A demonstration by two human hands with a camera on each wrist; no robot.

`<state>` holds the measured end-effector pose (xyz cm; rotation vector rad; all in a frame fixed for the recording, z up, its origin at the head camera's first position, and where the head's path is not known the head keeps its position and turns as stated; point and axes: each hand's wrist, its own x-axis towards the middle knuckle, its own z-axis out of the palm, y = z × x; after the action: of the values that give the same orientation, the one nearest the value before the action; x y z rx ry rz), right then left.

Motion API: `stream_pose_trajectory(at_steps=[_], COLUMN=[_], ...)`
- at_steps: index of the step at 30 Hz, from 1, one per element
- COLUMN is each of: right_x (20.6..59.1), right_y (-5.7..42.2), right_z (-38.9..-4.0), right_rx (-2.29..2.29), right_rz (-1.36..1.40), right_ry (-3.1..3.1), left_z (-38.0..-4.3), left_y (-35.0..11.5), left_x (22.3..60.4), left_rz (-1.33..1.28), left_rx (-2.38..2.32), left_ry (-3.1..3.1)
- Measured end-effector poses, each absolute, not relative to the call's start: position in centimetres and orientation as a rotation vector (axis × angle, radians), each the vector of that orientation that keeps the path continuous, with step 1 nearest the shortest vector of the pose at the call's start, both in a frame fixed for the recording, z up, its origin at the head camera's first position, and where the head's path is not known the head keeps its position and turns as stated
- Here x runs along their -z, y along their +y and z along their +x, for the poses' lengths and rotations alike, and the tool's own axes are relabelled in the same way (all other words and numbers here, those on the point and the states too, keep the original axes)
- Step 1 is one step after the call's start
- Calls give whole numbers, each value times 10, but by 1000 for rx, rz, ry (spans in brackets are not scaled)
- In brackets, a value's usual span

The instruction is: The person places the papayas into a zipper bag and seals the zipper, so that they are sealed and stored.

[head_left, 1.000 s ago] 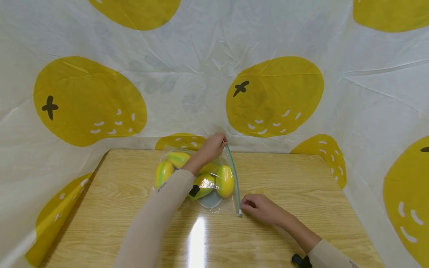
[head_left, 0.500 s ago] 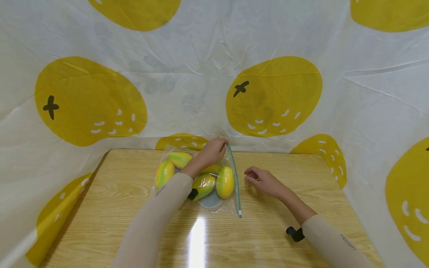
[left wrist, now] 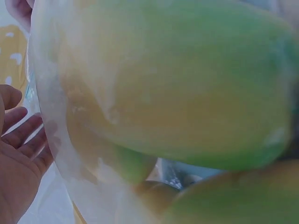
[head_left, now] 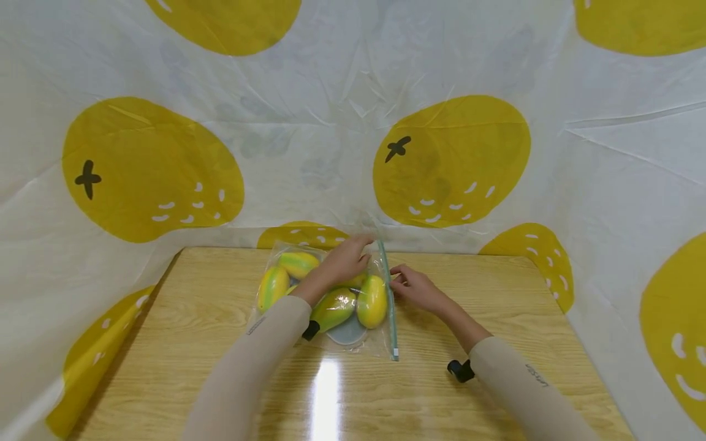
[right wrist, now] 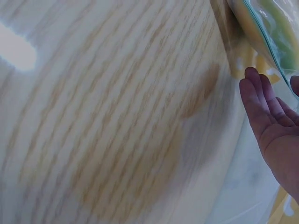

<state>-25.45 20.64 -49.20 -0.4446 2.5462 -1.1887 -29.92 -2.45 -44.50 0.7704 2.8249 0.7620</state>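
A clear zip bag (head_left: 361, 349) lies on the table with several yellow-green mangoes (head_left: 334, 309) inside. Its teal zip strip (head_left: 392, 318) runs down the right side, with a small white tab at the near end. My left hand (head_left: 344, 260) reaches over the bag, fingertips close to the strip's far end; the left wrist view shows its fingers (left wrist: 23, 133) relaxed and apart. On the other side of the strip, my right hand (head_left: 418, 289) has its fingertips right at the upper part of the zip. Fairly straight fingers (right wrist: 256, 95) show in the right wrist view.
The wooden table (head_left: 474, 343) meets a white cloth (head_left: 309, 153) printed with big yellow fruit at the back and both sides. A black wrist camera (head_left: 460, 370) sits below my right sleeve (head_left: 513, 380).
My right hand has moved from the strip's near end up along it, first away from the bag, then back to the zip. My left hand has loosened from the far corner and come slightly nearer.
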Motion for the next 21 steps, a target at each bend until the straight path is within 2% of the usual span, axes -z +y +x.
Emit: stream_pose_trajectory(at_steps=[9,21], right_x=[496,503], right_y=[200,196], right_z=[-251,-252], right_rx=[1276,1335], right_rz=[-422,-388], right_ry=[2479,2465], left_z=[-278,-252], left_y=[-60,-144], left_x=[436,439], left_rz=[700,446], left_rx=[-871,-1078], left_ry=[2880,2966])
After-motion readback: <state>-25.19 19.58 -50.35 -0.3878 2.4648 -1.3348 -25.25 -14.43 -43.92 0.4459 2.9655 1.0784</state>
